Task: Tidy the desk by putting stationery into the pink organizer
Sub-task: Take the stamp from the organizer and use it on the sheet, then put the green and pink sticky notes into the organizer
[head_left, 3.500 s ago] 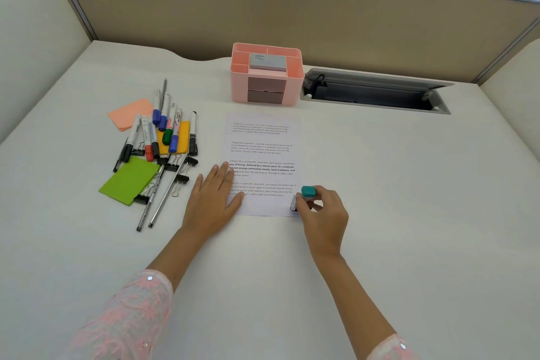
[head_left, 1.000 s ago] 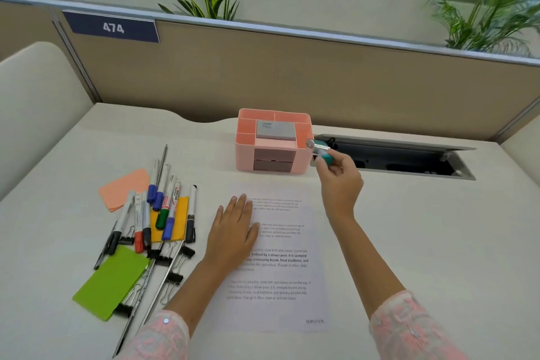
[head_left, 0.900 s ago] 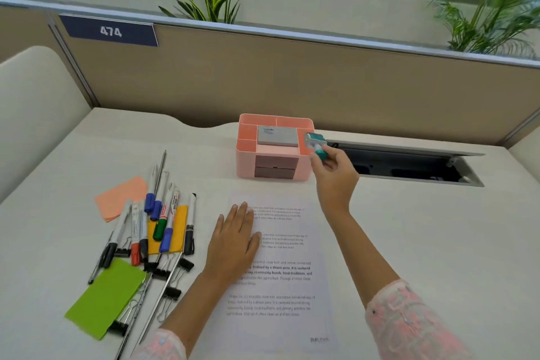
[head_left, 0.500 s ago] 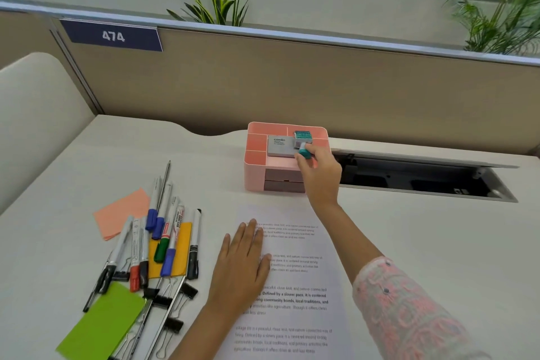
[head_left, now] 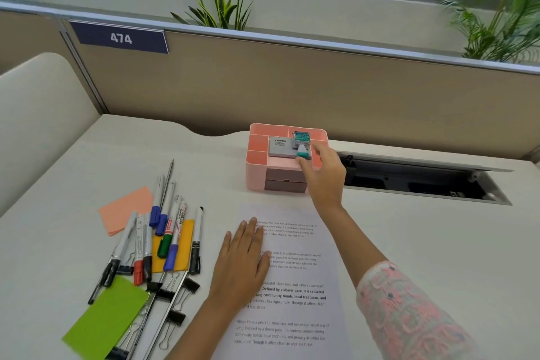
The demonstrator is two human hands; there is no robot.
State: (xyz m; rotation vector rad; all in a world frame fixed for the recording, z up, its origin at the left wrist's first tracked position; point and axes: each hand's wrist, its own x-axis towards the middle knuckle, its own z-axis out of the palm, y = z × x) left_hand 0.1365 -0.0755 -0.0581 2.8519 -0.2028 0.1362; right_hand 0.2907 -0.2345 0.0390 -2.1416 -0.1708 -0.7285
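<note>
At the far middle of the desk (head_left: 409, 242), a pink organizer (head_left: 257, 155) with two grey drawer fronts facing near and open compartments on top. Across those compartments, a grey box (head_left: 280, 147) printed "camlin", smaller lines beneath too fine to read. Just right of the box, a teal stamp (head_left: 302, 143), patterned end tipped up over the far right compartment, teal cap pinched between thumb and fingertips of the right hand (head_left: 323, 175); whether resting on the organizer or held just above it, cannot tell. Left hand (head_left: 244, 260) flat and spread, fingers together, pressing the left edge of a printed sheet (head_left: 295, 286) on the near desk; readable there: "Village life is a peaceful, close-knit, and nature-connected way of living" and, in bold, "Defined by a slower pace, it is centered ... community bonds, local traditions, and". Pink patterned sleeve (head_left: 409, 313) at near right. To the left, a loose heap of markers (head_left: 163, 231) with blue, green, red and black caps, lettering on the barrels too small to make out, lying over an orange note (head_left: 187, 231); a peach note (head_left: 125, 213) farther left, a green note (head_left: 105, 321) nearer, black binder clips (head_left: 175, 298) and long thin pens among them. On the far partition, a navy plate (head_left: 121, 38) reading "474". Right of the organizer, an open cable tray (head_left: 423, 181) sunk in the desk.
</note>
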